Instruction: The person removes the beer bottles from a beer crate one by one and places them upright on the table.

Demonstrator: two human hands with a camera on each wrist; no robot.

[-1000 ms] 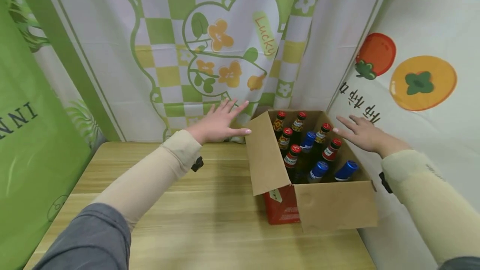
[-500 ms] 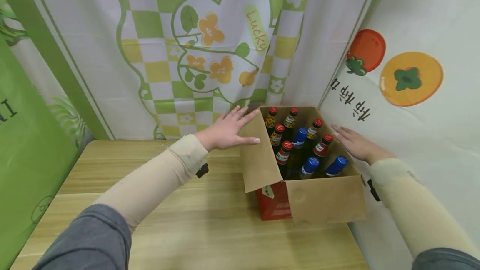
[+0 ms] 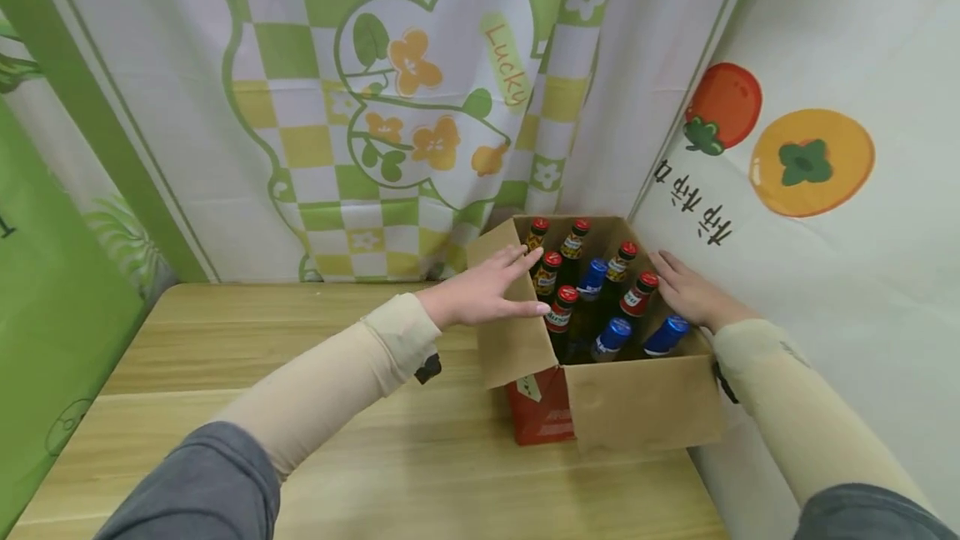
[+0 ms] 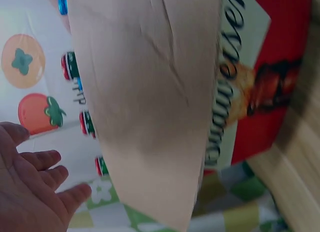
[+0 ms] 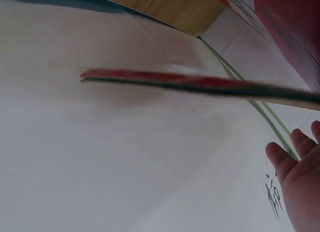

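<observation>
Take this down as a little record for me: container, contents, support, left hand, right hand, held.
Container: open cardboard box
Contents: upright bottles; six red caps and three blue tops visible
Support: wooden table
Left: left hand, fingers extended near the left flap
Right: right hand, beside the box's right side; contact unclear
Held: nothing in either hand

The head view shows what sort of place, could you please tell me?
Probably a curtained-off work corner: printed curtains hang around a wooden table bearing an open box of bottles.
</observation>
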